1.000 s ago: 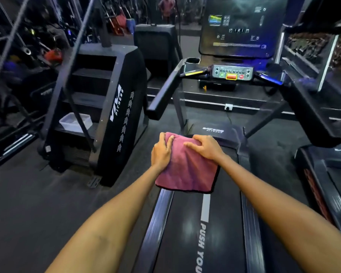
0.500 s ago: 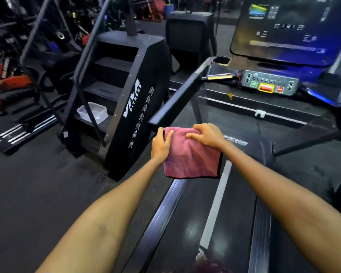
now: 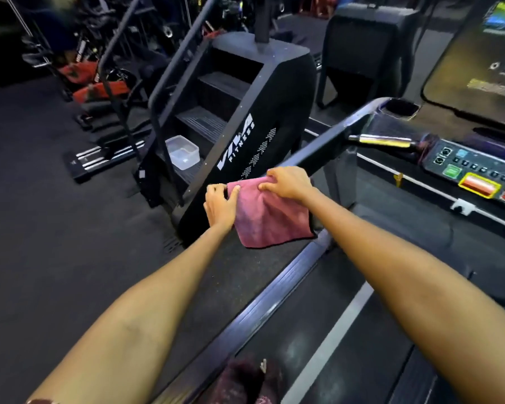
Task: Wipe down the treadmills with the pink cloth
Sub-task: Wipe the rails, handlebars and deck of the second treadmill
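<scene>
A folded pink cloth (image 3: 270, 218) hangs in the air in front of me, held by its top edge. My left hand (image 3: 220, 205) pinches its left top corner and my right hand (image 3: 287, 182) pinches its right top corner. The cloth is right at the near end of the treadmill's left handrail (image 3: 330, 139). The black treadmill belt (image 3: 370, 330) with a white stripe runs below my right arm, with the side rail (image 3: 263, 310) to its left. The control panel (image 3: 475, 173) with green, yellow and red buttons is at the right.
A black stair-climber machine (image 3: 245, 121) stands just left of the treadmill, with a clear plastic tub (image 3: 182, 153) on a low step. Weight benches and other gym gear fill the far left. The dark screen (image 3: 484, 59) sits top right. A dark red shoe (image 3: 245, 380) shows at the bottom.
My view has swung left and closer to the handrail. Both hands still hold the cloth, now lifted off the belt and near the end of the left handrail.
</scene>
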